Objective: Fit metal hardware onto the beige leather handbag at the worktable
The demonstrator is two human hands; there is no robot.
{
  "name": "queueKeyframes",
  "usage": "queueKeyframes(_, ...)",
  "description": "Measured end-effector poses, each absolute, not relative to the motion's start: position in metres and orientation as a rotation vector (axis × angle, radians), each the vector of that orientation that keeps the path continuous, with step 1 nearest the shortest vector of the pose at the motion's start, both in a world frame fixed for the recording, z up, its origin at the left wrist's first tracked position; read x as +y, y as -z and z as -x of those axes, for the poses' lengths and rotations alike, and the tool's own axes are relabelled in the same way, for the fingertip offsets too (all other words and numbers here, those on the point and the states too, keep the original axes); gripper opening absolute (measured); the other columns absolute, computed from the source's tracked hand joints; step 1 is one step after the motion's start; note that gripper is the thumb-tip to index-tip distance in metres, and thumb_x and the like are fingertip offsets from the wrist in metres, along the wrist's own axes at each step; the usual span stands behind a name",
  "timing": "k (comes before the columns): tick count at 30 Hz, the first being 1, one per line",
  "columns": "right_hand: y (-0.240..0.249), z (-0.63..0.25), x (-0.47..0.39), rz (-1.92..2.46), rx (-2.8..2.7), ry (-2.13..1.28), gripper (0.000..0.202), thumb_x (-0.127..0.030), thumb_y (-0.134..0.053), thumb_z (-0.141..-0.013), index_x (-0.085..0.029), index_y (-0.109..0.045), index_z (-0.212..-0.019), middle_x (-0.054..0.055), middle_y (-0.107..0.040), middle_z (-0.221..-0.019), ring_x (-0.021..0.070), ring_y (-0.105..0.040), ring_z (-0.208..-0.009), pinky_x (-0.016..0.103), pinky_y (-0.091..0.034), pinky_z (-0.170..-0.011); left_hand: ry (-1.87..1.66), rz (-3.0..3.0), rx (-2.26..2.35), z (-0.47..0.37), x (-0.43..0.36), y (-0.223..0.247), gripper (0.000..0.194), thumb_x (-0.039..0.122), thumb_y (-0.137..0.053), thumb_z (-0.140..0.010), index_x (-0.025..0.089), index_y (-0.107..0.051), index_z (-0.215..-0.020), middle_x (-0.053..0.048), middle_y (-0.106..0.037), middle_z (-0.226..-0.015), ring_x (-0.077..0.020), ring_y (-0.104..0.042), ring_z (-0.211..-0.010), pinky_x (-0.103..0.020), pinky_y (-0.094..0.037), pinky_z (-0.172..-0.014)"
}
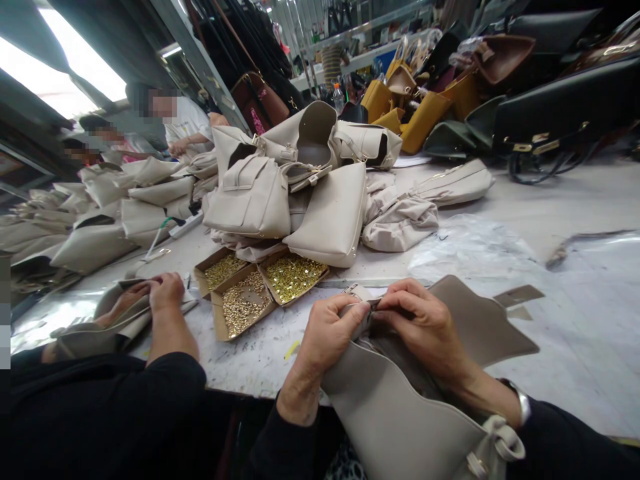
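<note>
Head view: taupe handbag [400,407] directly below both hands, mouth agape. Smooth, leather-like; likely light, supple in body, firmer at the stitched rim, the best hold. Stiff-looking pointed flap [480,320] splayed right of the right hand [425,327]. That hand and the left hand [327,333] pinch the mouth's edge, fingertips nearly meeting. Left of them, cardboard tray [219,328]; inside, tiny shiny gold-toned fittings [245,307].
</note>
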State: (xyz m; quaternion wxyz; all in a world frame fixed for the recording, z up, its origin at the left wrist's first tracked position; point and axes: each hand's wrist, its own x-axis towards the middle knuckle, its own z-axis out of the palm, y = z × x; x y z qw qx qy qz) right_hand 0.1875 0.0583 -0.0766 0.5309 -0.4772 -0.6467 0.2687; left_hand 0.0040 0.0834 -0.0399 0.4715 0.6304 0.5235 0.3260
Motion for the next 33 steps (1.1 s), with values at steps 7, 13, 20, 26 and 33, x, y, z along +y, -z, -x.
queueKeyframes(7, 0.073, -0.183, 0.062, 1.134, -1.463, -0.801, 0.012, -0.012, -0.075, -0.086, -0.023, -0.073, -0.081, 0.001, -0.065, -0.089, 0.0180, -0.063, -0.084, 0.030, -0.050, -0.073, -0.685, -1.577, 1.363, -0.001, 0.082, 0.035, 0.025, 0.027, -0.082, -0.070, 0.015, -0.076, -0.091, -0.003, -0.072, -0.083, -0.0179, -0.061, -0.075, -0.025, -0.047, -0.070)
queueKeyframes(13, 0.075, -0.185, 0.067, 1.092, -1.523, -0.816, 0.014, -0.012, -0.068, -0.092, -0.024, -0.075, -0.088, 0.003, -0.066, -0.096, 0.0188, -0.064, -0.089, 0.033, -0.052, -0.079, -0.734, -1.613, 1.406, -0.003, 0.083, 0.035, 0.015, 0.025, -0.075, -0.076, 0.016, -0.078, -0.088, -0.003, -0.074, -0.081, -0.0186, -0.064, -0.076, -0.026, -0.047, -0.073)
queueKeyframes(20, 0.075, -0.188, 0.078, 1.005, -1.680, -0.781, 0.014, -0.012, -0.062, -0.095, -0.024, -0.069, -0.093, 0.004, -0.071, -0.101, 0.0238, -0.059, -0.105, 0.041, -0.047, -0.095, -0.762, -1.560, 1.419, 0.002, 0.086, 0.038, 0.017, 0.026, -0.077, -0.075, 0.016, -0.080, -0.088, -0.003, -0.075, -0.082, -0.0185, -0.065, -0.079, -0.025, -0.048, -0.074)
queueKeyframes(26, 0.083, -0.189, 0.095, 0.884, -1.557, -1.187, 0.014, -0.012, -0.061, -0.091, -0.021, -0.070, -0.087, 0.001, -0.070, -0.088, 0.0175, -0.063, -0.085, 0.030, -0.048, -0.081, -0.694, -1.346, 1.368, 0.014, 0.091, 0.050, 0.026, 0.031, -0.082, -0.072, 0.013, -0.080, -0.090, -0.002, -0.071, -0.076, -0.0126, -0.057, -0.064, -0.021, -0.044, -0.061)
queueKeyframes(33, 0.090, -0.185, 0.101, 0.890, -1.617, -1.004, 0.014, -0.013, -0.062, -0.093, -0.021, -0.072, -0.088, 0.003, -0.067, -0.094, 0.0176, -0.063, -0.088, 0.030, -0.050, -0.080, -0.752, -1.015, 1.204, 0.021, 0.095, 0.066, 0.038, 0.032, -0.092, -0.063, 0.010, -0.078, -0.091, -0.005, -0.073, -0.078, -0.0123, -0.061, -0.064, -0.021, -0.048, -0.063)
